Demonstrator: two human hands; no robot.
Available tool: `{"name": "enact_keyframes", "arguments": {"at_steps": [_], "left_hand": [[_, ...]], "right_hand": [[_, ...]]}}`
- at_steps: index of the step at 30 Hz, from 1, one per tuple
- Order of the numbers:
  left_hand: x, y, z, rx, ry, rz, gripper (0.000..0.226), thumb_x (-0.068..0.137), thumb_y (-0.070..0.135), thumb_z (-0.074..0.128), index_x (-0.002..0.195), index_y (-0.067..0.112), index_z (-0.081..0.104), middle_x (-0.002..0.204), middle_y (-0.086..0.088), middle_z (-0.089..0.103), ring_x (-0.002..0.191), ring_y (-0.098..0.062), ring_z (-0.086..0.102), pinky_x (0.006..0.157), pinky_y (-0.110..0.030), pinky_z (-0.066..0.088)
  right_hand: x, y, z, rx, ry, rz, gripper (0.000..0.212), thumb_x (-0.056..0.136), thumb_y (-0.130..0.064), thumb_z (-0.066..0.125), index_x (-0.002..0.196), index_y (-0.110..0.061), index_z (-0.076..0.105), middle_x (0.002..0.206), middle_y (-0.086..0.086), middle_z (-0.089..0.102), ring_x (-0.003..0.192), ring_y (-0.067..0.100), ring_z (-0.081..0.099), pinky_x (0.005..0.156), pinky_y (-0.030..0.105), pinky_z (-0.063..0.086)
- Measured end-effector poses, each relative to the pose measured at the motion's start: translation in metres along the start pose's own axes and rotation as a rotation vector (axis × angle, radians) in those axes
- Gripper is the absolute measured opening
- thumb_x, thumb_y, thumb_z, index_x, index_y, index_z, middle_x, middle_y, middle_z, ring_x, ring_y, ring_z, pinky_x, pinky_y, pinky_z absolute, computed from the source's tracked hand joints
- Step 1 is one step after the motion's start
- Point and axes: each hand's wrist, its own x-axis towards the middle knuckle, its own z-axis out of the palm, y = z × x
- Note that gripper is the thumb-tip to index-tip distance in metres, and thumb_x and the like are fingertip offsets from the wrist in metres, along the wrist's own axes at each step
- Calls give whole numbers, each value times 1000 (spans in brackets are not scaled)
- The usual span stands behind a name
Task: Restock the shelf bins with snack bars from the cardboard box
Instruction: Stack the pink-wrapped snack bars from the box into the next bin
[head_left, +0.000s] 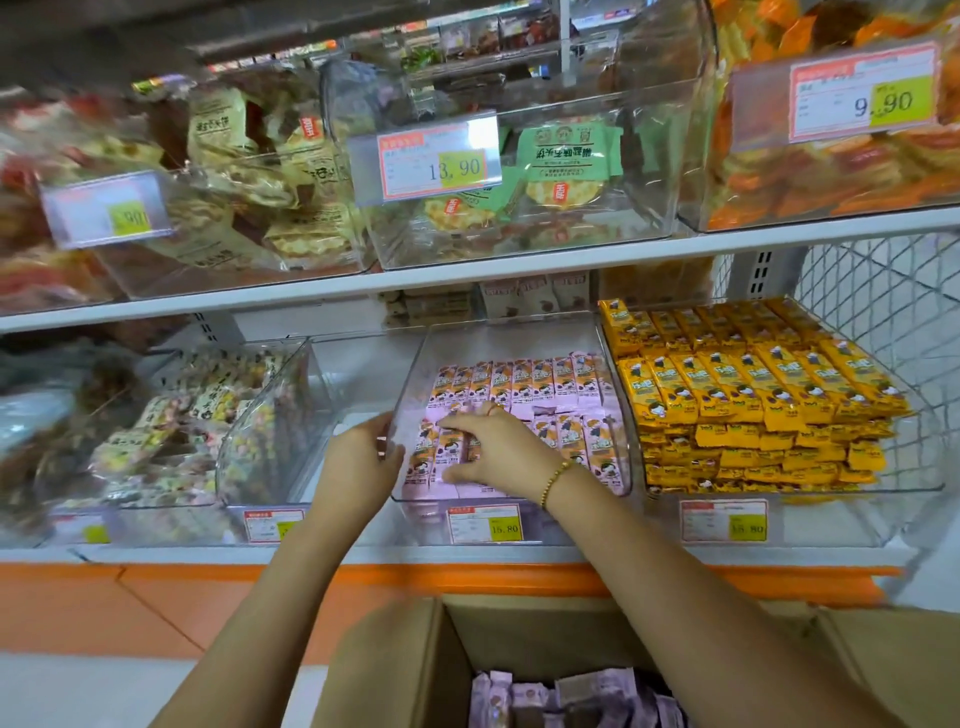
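A clear plastic shelf bin (410, 374) on the lower shelf holds rows of pink snack bars (524, 384). My right hand (491, 447) reaches into the bin's front left part, fingers spread and pressing on several pink bars lying there. My left hand (358, 462) grips the bin's left wall near its front edge. Below, an open cardboard box (400, 670) holds more pink-purple snack bars (566, 701).
To the right sits a bin full of yellow snack bars (753, 395), with a wire basket (883, 291) behind it. Left are bins of mixed wrapped sweets (171, 431). The upper shelf carries clear bins of crackers with price tags (436, 163). An orange base panel (156, 597) runs below.
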Motion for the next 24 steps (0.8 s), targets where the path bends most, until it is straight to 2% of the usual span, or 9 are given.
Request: {"name": "enact_keyframes", "arguments": {"at_steps": [4,7,10,12,16,19,20,23,24], "left_hand": [[0,-5,-1,-84,-4,-32,33,90,4,55,121,11,64,110,-7,69,96,-21,66,73,-19,39],[2,-8,0,-98,-12,-27,33,90,5,56,122,12,64,109,-4,69,91,-16,65,72,-18,38],[2,-10,0,-131,-16,-24,33,90,5,57,121,13,64,104,2,68,84,-6,58,71,-16,38],[1,-11,0,-143,-13,-28,33,90,6,58,122,12,63,108,0,69,85,-5,57,72,-15,38],[-2,-13,2,-147,-1,-24,34,91,4,56,125,9,61,115,-5,68,96,-13,62,67,-4,34],[-11,-15,2,-123,-2,9,36,92,3,53,126,10,59,112,-7,68,98,-18,64,64,3,34],[-16,-18,2,-114,1,34,37,92,4,54,128,11,58,114,-7,67,99,-18,64,69,3,37],[-42,-25,3,-104,41,107,43,91,10,57,134,12,51,123,-5,61,104,-18,61,88,-23,48],[-54,-25,5,-107,61,127,44,90,10,57,134,11,50,122,-2,59,103,-17,60,90,-26,47]], "right_hand": [[32,0,7,12,96,37,49,81,-17,74,128,-19,58,116,14,56,99,29,56,85,27,44],[56,1,7,166,194,116,34,77,-5,74,109,-12,62,93,8,63,80,22,58,75,31,53],[82,1,7,292,314,201,20,80,5,65,97,-5,63,100,12,66,86,23,59,80,35,54],[95,5,9,297,326,237,23,81,9,59,96,-7,65,106,12,67,96,26,62,84,36,54],[104,13,14,272,287,253,30,83,8,58,107,-9,66,111,13,67,99,30,64,86,38,55],[94,4,5,225,302,231,29,86,3,52,107,-10,68,110,9,67,96,27,64,81,31,54],[84,-2,1,223,330,210,25,87,0,52,103,-10,68,106,7,67,93,24,64,77,29,53],[29,-18,-2,240,421,13,2,86,-9,62,86,-9,63,77,-2,60,73,13,58,64,25,49],[4,-20,2,234,440,-71,6,84,-10,65,81,-9,60,73,-6,54,67,8,53,62,22,46]]}}
